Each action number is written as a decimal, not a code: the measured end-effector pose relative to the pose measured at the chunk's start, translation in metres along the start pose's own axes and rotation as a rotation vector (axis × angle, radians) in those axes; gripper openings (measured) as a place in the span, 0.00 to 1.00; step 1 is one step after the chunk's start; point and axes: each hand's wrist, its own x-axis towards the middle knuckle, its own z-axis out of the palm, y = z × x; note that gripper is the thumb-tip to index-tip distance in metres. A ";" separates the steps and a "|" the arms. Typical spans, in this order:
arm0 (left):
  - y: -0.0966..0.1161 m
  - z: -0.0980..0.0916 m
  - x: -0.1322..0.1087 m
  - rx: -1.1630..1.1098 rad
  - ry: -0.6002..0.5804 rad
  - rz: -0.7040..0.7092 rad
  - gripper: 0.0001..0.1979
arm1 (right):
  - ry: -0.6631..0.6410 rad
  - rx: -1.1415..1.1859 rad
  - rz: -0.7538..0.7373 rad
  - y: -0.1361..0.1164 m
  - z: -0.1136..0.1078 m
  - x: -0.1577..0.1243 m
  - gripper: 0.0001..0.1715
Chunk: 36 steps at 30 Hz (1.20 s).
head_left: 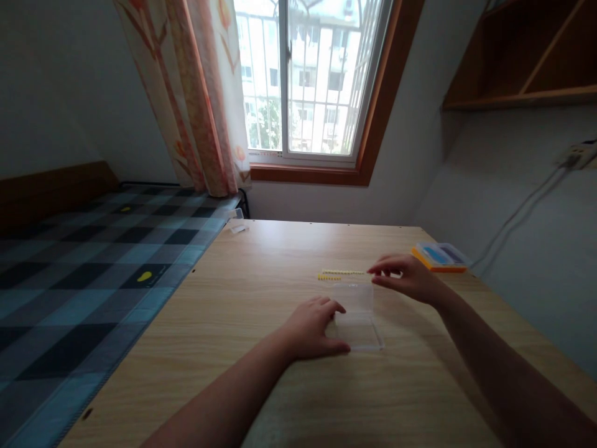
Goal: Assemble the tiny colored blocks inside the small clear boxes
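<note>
A clear plastic box (359,333) lies on the table with its lid (353,297) folded open away from me. My left hand (314,328) grips the box's left side, thumb at the near corner and fingers near the hinge. Beyond the lid, small yellow pieces lie in two rows, a longer far row (342,272) and a shorter near row (329,277). At the right end of the longer row is my right hand (405,277), its thumb and index fingertips brought close together. Whatever sits between those fingertips is too small to make out.
An orange-and-clear case (441,257) with blue contents stands at the table's right edge. Small clear plastic containers (239,229) are at the far left corner. A bed with a checked cover (153,261) adjoins the table's left side; a wall borders the right.
</note>
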 end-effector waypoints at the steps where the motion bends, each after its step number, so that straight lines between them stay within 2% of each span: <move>1: 0.000 0.000 0.000 0.002 0.002 0.000 0.31 | -0.075 0.023 -0.003 -0.010 0.000 -0.014 0.13; 3: 0.000 0.001 0.000 0.004 0.006 0.000 0.32 | -0.219 0.036 -0.004 -0.027 0.007 -0.033 0.11; 5: 0.000 0.001 0.000 0.003 0.010 0.003 0.32 | -0.303 -0.030 -0.006 -0.037 0.022 -0.042 0.09; 9: 0.000 0.000 -0.001 0.005 0.000 0.022 0.32 | -0.350 -0.207 -0.032 -0.041 0.056 -0.041 0.09; 13: 0.002 -0.003 -0.002 0.006 -0.027 0.021 0.32 | -0.348 -0.319 -0.057 -0.035 0.073 -0.041 0.08; 19: 0.005 -0.005 -0.001 -0.001 -0.035 -0.001 0.31 | -0.289 -0.327 -0.090 -0.032 0.072 -0.047 0.08; 24: 0.004 -0.003 -0.001 -0.002 -0.037 0.001 0.31 | -0.355 -0.301 -0.122 -0.031 0.071 -0.048 0.12; 36: 0.004 -0.002 -0.001 0.019 -0.030 0.023 0.30 | -0.269 -0.287 -0.054 -0.038 0.086 -0.044 0.08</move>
